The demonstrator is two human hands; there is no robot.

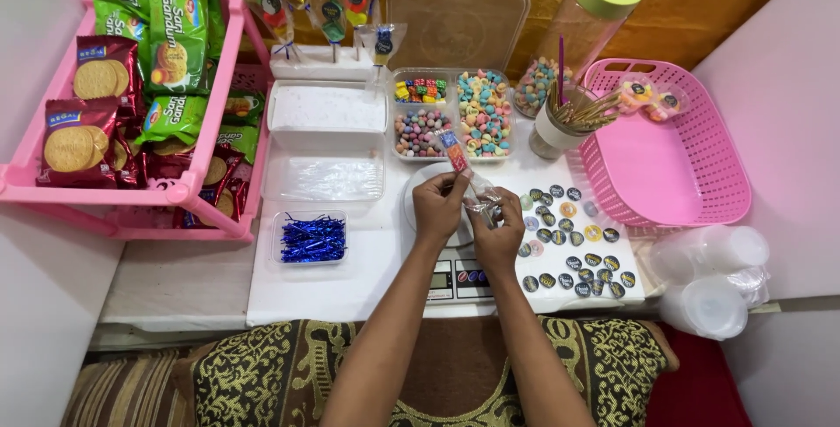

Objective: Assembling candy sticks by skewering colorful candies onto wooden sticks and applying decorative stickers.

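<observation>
Over a small white kitchen scale (455, 280), my left hand (437, 206) and my right hand (500, 227) together grip a candy skewer (455, 153) in a clear plastic wrapper (483, 200). The skewer's coloured candies stick up above my left fingers. My right fingers pinch the crinkled wrapper lower down. Just behind the hands stands a divided clear tray of mixed coloured candies (451, 112).
A sheet of round stickers (569, 239) lies right of the scale, a pink basket (669, 143) beyond it. Blue twist ties (311, 239) sit in a clear tray at left. A pink rack (131, 103) holds biscuit packs. Finished candy sticks (328, 3) stand at the back. Clear plastic cups (713, 278) lie far right.
</observation>
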